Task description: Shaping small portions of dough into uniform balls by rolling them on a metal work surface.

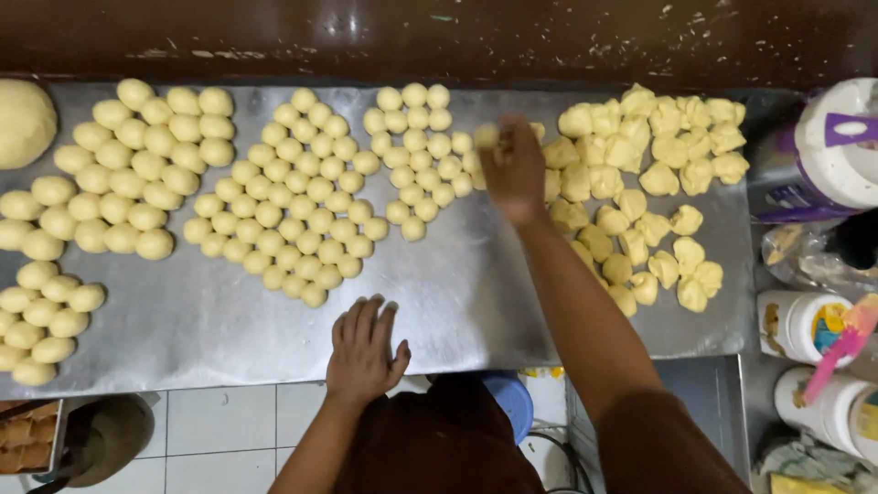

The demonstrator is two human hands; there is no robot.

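Most of the steel counter (476, 302) carries finished dough balls (283, 197) from nine to twelve o'clock; rough dough pieces (640, 174) wait at two o'clock. Right hand (515, 169) pinches one ball (486, 136); left hand (364, 348) rests flat, empty.

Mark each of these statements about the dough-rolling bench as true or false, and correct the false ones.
1. The left hand lies flat on the metal table. True.
2. The right hand holds a rolling pin. False: it holds a small dough ball.
3. The rough dough pieces lie right of the right hand. True.
4. The rolled dough balls sit in a bowl. False: they lie in clusters directly on the table.
5. The large dough lump is at the table's far left. True.
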